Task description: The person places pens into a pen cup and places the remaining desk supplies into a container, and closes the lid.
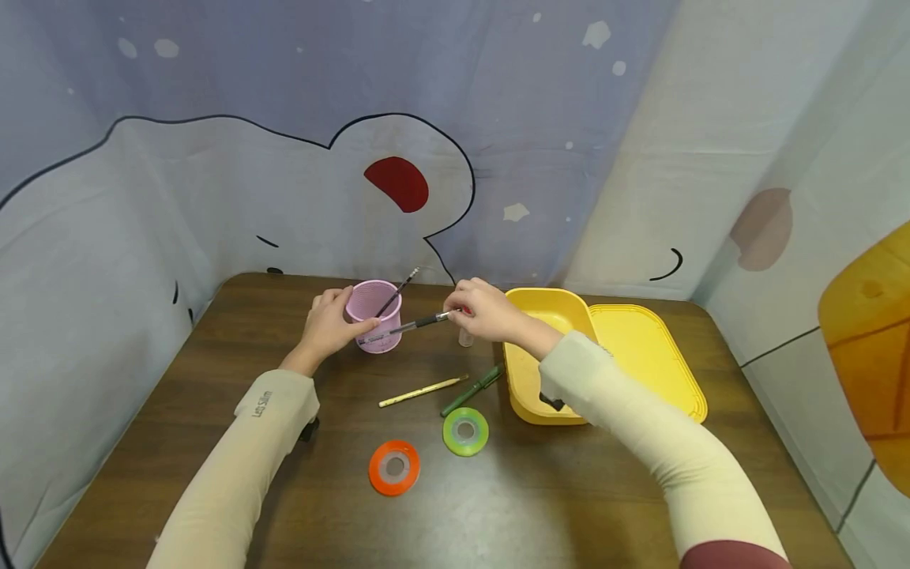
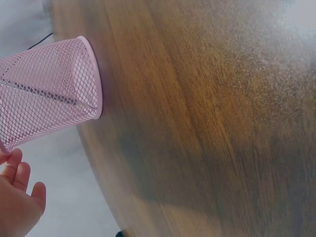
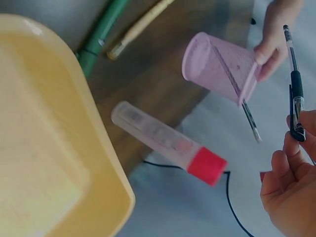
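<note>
My left hand [image 1: 327,328] grips the rim of a pink mesh pen holder [image 1: 370,298], which stands upright on the table. A dark, slim pen or pencil [image 3: 251,121] leans inside the holder, its end sticking out above the rim. Between the thumb and fingers of my right hand [image 1: 485,310] is a clear pen with a black grip [image 3: 296,83]. The pen points left, and its far end overlaps the holder's front in the head view. Below the right hand stands a clear glue bottle with a red cap [image 3: 207,166], partly hidden in the head view.
A yellow box [image 1: 522,379] stands right of the middle, under the right forearm, with its yellow lid [image 1: 640,356] beside it. A yellow pencil [image 1: 423,391] and a green pen [image 1: 472,390] lie nearer me. Green [image 1: 465,446] and orange tape rolls [image 1: 394,488] lie in front of them.
</note>
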### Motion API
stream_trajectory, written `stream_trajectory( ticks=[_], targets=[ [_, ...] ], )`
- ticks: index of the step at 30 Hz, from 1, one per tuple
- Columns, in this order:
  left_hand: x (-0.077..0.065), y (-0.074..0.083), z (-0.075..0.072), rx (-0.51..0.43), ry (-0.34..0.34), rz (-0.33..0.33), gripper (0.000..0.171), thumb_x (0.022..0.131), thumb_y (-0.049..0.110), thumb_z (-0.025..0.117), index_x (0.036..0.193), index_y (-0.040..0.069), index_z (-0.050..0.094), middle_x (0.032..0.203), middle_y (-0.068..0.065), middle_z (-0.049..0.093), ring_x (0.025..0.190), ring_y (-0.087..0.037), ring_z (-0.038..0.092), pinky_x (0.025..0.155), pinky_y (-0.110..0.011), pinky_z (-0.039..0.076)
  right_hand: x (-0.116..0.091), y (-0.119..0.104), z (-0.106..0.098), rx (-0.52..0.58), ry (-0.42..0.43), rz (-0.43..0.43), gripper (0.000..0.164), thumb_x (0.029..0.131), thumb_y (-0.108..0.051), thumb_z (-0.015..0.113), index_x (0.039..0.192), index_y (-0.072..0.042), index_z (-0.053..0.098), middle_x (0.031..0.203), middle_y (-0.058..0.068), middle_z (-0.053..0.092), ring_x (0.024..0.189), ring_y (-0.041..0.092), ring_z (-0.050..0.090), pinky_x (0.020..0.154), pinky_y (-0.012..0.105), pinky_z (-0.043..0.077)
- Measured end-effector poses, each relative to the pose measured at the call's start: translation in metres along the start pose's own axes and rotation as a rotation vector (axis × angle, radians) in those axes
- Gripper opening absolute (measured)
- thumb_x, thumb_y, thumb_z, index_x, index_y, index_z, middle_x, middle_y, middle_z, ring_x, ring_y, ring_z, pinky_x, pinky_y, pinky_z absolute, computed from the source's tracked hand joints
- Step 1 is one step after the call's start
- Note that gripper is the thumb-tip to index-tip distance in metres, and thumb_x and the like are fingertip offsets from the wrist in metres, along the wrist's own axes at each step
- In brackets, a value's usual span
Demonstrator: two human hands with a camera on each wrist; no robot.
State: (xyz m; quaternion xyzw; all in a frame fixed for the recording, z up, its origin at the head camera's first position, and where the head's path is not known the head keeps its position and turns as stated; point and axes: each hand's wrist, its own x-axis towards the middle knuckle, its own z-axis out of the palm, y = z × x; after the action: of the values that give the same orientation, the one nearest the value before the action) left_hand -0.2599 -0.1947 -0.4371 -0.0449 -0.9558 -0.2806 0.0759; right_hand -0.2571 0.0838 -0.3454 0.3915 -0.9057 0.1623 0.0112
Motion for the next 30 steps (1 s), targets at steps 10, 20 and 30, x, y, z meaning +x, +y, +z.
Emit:
stream_trajectory(
  ticks=[10,20,30],
  targets=[
    [0.000,0.002,-0.002,-0.014,-0.024,-0.011,0.088,0.071,0.051,0.065,0.134,0.000,0.033,0.128,-0.022,0.038,0.117,-0.036,0.031,0.093,-0.052,0.028,0.017,0.004,-0.023,-0.005,0.037,0.035,0.017,0.087,-0.018,0.054,0.094,-0.008,0.066,0.089,0.004,0.057,0.079,0.018,0.045,0.070,0.029,0.039],
    [-0.001,0.003,-0.002,-0.013,-0.010,-0.001,0.087,0.071,0.050,0.064,0.134,-0.001,0.032,0.128,-0.023,0.038,0.117,-0.037,0.032,0.093,-0.052,0.028,0.037,0.006,-0.021,-0.017,0.022,0.095,0.018,0.085,-0.018,0.053,0.089,-0.008,0.068,0.087,0.005,0.057,0.082,0.020,0.048,0.074,0.031,0.040],
    [-0.002,0.005,0.000,-0.023,-0.021,-0.010,0.088,0.071,0.051,0.064,0.135,0.001,0.032,0.128,-0.022,0.038,0.117,-0.036,0.031,0.094,-0.052,0.028,0.051,0.008,-0.008,0.007,0.028,0.164,0.017,0.081,-0.017,0.053,0.086,-0.011,0.068,0.084,0.002,0.056,0.079,0.018,0.048,0.070,0.029,0.040]
  ],
)
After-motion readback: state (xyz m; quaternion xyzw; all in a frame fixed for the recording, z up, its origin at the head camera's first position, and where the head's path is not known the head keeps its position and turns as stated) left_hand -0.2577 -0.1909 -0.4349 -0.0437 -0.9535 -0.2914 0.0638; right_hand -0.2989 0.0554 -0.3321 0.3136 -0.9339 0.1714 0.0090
